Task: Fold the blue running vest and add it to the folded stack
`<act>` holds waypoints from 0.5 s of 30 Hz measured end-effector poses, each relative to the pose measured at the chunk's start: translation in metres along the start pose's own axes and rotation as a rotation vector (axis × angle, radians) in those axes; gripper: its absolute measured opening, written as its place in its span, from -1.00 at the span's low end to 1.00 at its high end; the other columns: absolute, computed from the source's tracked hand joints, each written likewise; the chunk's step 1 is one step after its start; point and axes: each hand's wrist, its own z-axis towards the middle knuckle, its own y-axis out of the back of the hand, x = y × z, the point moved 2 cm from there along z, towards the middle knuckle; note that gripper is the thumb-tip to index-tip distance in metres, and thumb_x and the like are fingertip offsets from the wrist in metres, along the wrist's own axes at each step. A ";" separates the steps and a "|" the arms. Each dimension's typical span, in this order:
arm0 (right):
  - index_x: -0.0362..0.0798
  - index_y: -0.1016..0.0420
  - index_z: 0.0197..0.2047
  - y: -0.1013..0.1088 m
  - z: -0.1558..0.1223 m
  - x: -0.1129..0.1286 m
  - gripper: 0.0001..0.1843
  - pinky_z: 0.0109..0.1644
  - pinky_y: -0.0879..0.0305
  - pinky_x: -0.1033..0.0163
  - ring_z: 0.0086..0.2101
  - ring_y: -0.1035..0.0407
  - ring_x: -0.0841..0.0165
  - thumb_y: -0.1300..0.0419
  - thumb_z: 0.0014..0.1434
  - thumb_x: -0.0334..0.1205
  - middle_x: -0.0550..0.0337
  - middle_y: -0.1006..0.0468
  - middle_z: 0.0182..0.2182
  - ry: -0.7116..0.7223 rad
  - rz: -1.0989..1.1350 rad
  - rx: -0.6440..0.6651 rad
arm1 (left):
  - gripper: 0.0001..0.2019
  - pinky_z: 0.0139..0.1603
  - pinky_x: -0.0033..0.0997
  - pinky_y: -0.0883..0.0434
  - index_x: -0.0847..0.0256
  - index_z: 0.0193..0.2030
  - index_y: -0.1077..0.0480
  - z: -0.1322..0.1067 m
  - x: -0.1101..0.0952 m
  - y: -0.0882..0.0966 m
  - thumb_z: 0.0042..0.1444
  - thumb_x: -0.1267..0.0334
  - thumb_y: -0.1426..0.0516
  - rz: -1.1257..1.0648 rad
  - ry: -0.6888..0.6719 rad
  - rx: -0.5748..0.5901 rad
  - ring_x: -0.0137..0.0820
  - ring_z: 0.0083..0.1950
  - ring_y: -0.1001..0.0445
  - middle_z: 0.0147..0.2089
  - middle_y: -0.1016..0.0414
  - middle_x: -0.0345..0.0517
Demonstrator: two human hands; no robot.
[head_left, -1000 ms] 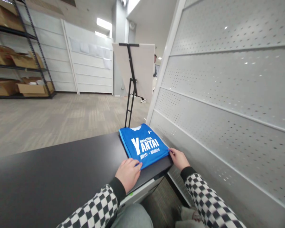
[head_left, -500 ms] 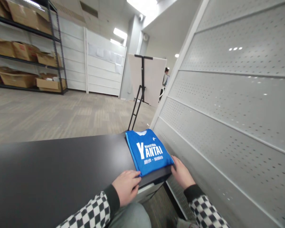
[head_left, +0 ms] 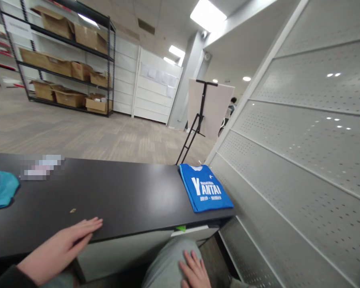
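A folded blue shirt [head_left: 208, 192] with white lettering lies flat at the right end of the dark table [head_left: 123, 192], and neither hand touches it. My left hand [head_left: 69, 242] is at the table's near edge on the left, fingers stretched out with nothing in them. On the grey trouser knee rests my right hand [head_left: 195, 270], its fingers spread and holding nothing. A teal cloth [head_left: 3, 190] with a purple patch is partly in view at the left edge. Between it and my left hand sits a small brownish scrap [head_left: 73, 210].
A blurred-out flat item [head_left: 42, 168] lies at the table's far left. The perforated panel wall [head_left: 288, 160] closes off the right side. Behind the table stand a black easel with a board [head_left: 210, 106] and a rack [head_left: 111, 88] of cardboard boxes. A person is partly visible beyond the board.
Both hands have come off the blue shirt. My left hand has moved left along the table edge, and my right hand has dropped to the knee. The view has turned left, revealing the teal cloth.
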 end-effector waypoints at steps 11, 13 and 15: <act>0.06 -0.72 0.36 0.016 0.049 0.113 -0.41 0.61 -0.08 -0.63 0.60 -0.20 -0.19 -0.09 0.40 -0.30 -0.12 -0.45 0.56 -0.106 -0.126 -0.002 | -0.44 0.67 0.14 -0.36 0.14 0.29 -0.71 -0.136 -0.011 0.086 0.38 -0.09 -0.12 0.190 0.253 -0.085 0.04 0.51 -0.60 0.52 -0.57 0.08; 0.08 -0.74 0.32 0.012 0.049 0.125 -0.46 0.61 -0.08 -0.62 0.58 -0.23 -0.18 -0.10 0.42 -0.28 -0.10 -0.49 0.53 -0.043 -0.142 0.009 | -0.50 0.62 0.07 -0.44 0.08 0.23 -0.74 -0.145 -0.019 0.097 0.42 -0.07 -0.11 0.172 0.303 -0.100 -0.01 0.33 -0.73 0.32 -0.75 0.02; 0.06 -0.76 0.27 0.010 0.047 0.136 -0.50 0.61 -0.10 -0.61 0.56 -0.28 -0.18 -0.11 0.44 -0.26 -0.11 -0.55 0.49 0.012 -0.125 0.023 | -0.54 0.54 0.01 -0.52 0.05 0.19 -0.74 -0.157 -0.016 0.114 0.43 -0.06 -0.11 0.180 0.359 -0.173 -0.03 0.26 -0.76 0.22 -0.80 0.00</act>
